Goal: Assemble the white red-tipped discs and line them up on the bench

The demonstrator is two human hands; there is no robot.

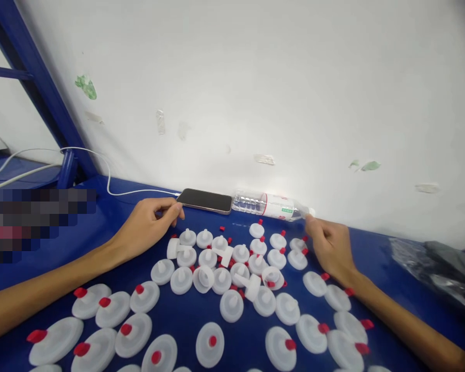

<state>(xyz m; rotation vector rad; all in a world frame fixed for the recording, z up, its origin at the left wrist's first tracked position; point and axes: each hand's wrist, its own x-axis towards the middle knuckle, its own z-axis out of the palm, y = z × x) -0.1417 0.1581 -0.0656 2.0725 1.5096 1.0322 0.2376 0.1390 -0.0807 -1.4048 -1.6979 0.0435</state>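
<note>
My left hand (155, 219) is at the left end of a black-screened smartphone (205, 200), its fingers curled and the thumb tip at the phone's corner. Whether it grips the phone or something small is hidden. My right hand (331, 245) is closed, with thumb and finger pinched at the white cap end of a clear plastic water bottle (277, 205) lying on its side. Between and below my hands lie many white round spout caps, some with red tips, such as this spout cap (210, 344), and some bare ones, such as this untipped cap (231, 306).
The blue table (186, 323) meets a white wall (256, 93) with tape scraps. A white charging cable (139, 192) runs left from the phone. Loose red tips (222, 228) lie among the caps. Dark plastic bags (445, 268) are at the right, a blue frame (34, 77) at the left.
</note>
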